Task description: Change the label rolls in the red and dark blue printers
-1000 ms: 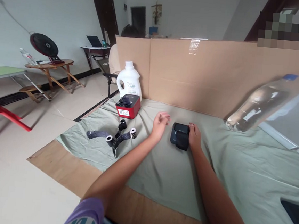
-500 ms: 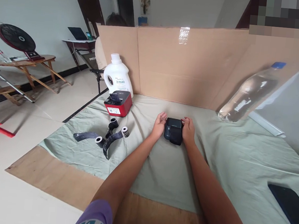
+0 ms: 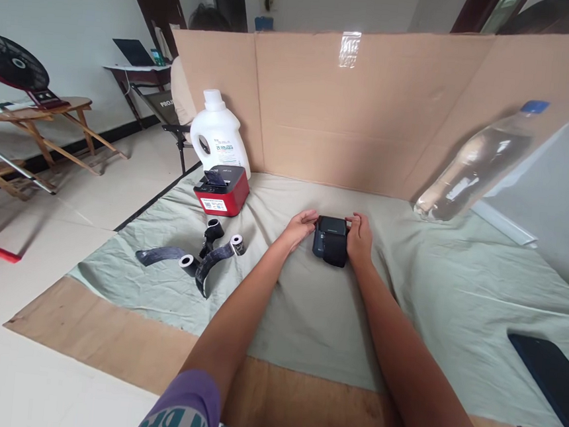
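A small black boxy device, which looks like a portable printer, lies on the green cloth between my hands. My left hand is at its upper left corner, fingers stretched out and fingertips close to the edge; whether they touch cannot be told. My right hand is against the right side, its fingers curled along the edge. To the left lie several small rolls of black strip, partly unwound. Behind them stands a red and black box-shaped machine with a white label.
A white jug stands behind the red machine, against a cardboard screen. At right a clear bottle with a blue cap leans. A black phone-like slab lies near the right edge. A fan sits on a wooden stool at far left.
The view has shifted a little. My left hand's fingers have straightened out at the device's corner. The black device sits slightly straighter; my right hand stays at its side.
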The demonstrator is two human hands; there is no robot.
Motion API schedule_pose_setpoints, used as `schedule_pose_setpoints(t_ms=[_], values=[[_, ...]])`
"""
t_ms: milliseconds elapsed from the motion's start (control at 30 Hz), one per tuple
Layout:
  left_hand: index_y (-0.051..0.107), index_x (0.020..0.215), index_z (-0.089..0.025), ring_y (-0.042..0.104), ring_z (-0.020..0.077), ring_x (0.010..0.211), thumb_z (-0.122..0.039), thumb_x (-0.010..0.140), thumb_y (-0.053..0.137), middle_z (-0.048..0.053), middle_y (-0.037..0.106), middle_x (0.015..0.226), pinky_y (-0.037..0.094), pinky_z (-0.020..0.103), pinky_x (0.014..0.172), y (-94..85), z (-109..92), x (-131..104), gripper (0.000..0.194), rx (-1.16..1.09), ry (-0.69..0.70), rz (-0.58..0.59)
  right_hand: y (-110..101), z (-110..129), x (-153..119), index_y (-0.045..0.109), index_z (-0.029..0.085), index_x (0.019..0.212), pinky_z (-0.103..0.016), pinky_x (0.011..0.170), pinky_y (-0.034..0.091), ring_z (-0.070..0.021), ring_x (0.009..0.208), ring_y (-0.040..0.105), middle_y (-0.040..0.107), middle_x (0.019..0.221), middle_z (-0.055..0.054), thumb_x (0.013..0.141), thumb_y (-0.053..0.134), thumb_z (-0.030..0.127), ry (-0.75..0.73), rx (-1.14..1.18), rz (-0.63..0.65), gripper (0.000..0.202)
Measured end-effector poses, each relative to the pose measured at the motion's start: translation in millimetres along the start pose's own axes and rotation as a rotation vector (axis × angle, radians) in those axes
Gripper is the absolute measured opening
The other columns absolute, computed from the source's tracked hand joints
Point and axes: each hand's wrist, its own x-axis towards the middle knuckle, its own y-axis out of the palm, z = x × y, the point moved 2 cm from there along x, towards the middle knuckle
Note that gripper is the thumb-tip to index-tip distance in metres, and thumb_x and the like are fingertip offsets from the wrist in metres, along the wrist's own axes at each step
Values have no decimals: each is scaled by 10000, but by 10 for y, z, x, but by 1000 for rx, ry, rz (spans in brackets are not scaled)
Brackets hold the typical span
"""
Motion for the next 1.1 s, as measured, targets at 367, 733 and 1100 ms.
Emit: schedule_pose_setpoints(t_ms=[367, 733, 1100], values=[[629, 1213, -128, 564, 230, 1300, 77, 707, 557, 160, 592, 1393, 418, 386, 1125, -26, 61, 91, 551, 71, 31, 12, -13, 27, -1, 541, 182, 1220, -383, 803, 508, -224, 801, 692, 709, 1111, -134, 946, 299, 611, 2, 5, -23, 563], [615, 1231, -127, 563, 214, 1302, 86, 712, 529, 159, 591, 1398, 435, 370, 1113, -35, 58, 75, 567, 80, 40, 16, 4, -26, 20, 543, 210, 1188, -365, 778, 499, -205, 775, 684, 714, 1088, -102, 949, 325, 606, 0, 36, -26, 512], [591, 1230, -116, 623, 214, 1219, 85, 703, 544, 168, 599, 1386, 465, 360, 1081, -38, 36, 39, 565, 36, 23, -1, 3, -26, 21, 539, 217, 1139, -382, 815, 514, -213, 817, 695, 709, 1076, -101, 947, 330, 596, 18, 62, -21, 473]])
